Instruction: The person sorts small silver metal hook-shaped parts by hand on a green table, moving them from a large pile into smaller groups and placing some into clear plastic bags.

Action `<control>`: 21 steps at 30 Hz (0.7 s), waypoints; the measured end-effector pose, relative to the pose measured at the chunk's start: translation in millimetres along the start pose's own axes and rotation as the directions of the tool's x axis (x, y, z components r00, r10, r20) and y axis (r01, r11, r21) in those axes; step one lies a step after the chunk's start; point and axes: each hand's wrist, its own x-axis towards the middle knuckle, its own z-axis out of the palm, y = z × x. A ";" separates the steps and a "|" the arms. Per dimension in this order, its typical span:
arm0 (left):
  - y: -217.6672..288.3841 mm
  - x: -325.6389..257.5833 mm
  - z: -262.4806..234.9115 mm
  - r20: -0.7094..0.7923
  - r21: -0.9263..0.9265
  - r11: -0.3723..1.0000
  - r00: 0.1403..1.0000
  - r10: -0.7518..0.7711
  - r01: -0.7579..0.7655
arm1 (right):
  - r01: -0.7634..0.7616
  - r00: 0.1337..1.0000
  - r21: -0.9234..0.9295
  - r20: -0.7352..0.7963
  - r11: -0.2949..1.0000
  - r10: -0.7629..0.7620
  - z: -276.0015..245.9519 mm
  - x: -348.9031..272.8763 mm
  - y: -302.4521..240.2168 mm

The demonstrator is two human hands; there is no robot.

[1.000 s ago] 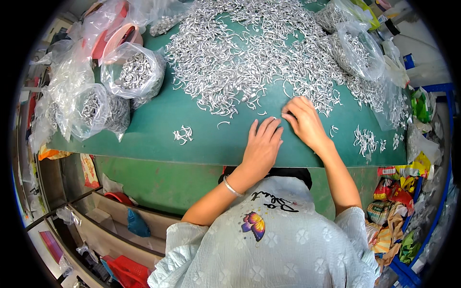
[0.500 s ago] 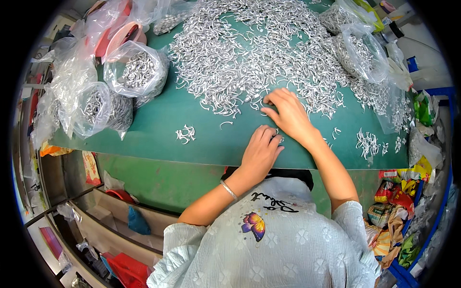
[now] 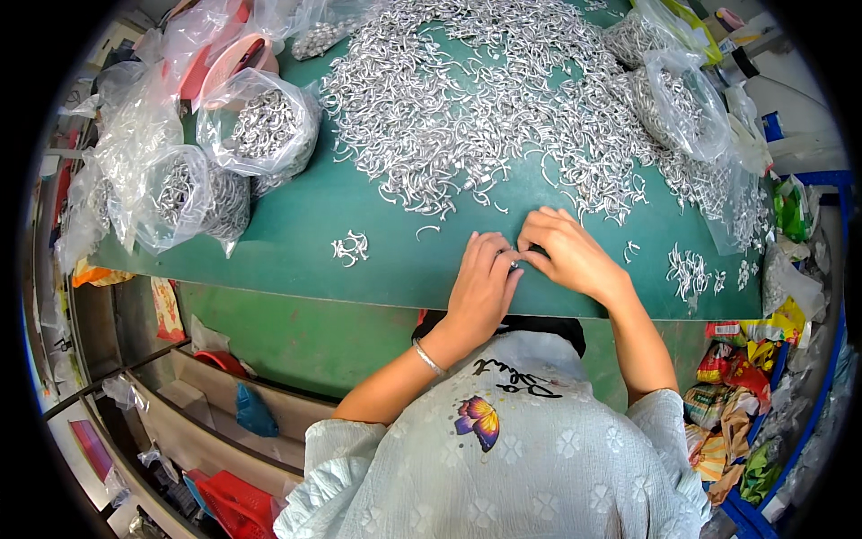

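My left hand [image 3: 482, 283] is closed above the near part of the green tabletop, its thumb and fingers pinching a small shiny metal piece [image 3: 514, 265], mostly hidden by the fingers. Right beside it, my right hand [image 3: 573, 255] has its thumb and fingertips drawn together at the same piece; whether it holds a piece of its own is hidden. Beyond both hands spreads a big heap of small curved silver metal pieces [image 3: 431, 117]. One loose curved piece [image 3: 427, 230] lies left of my hands, and a small cluster of them [image 3: 349, 249] lies farther left.
Clear plastic bags of silver pieces [image 3: 269, 130] stand at the left, with a pink basket [image 3: 235, 65] behind. Another filled bag [image 3: 678, 108] is at the right. A small pile [image 3: 690, 271] lies near the right front of the green table [image 3: 296, 269].
My right hand has come back from the edge of the heap toward me and now meets my left hand. My left hand has stayed almost in place.
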 end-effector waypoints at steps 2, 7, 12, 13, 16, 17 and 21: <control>8.8 3.6 -2.2 -0.044 0.027 0.999 0.999 -0.023 0.024 | -0.084 0.993 0.070 -0.078 0.994 0.089 -3.9 9.3 0.9; 13.2 9.1 3.2 0.078 0.145 0.989 0.997 -0.004 -0.008 | -0.008 0.946 -0.043 -0.325 0.999 -0.007 18.1 40.6 14.0; 4.8 0.4 3.6 0.039 0.077 0.997 0.999 0.014 -0.017 | -0.137 0.956 -0.127 -0.277 0.982 0.097 6.4 31.4 19.3; 6.9 2.1 3.7 0.022 0.071 0.997 1.000 0.020 -0.022 | -0.125 0.945 -0.155 -0.320 0.980 0.070 8.8 33.6 16.0; 11.4 5.2 -1.3 -0.031 0.043 0.999 0.999 0.030 -0.029 | -0.138 0.910 -0.245 -0.415 0.960 0.025 30.7 53.7 -4.4; 11.3 4.6 -3.6 -0.050 0.034 0.999 0.998 0.031 -0.030 | -0.135 0.911 -0.260 -0.412 0.956 0.017 35.4 55.0 -1.3; 4.3 -5.2 -9.9 -0.112 0.029 0.999 0.993 -0.034 0.038 | -0.075 0.941 -0.267 -0.337 0.961 -0.020 32.3 47.6 4.1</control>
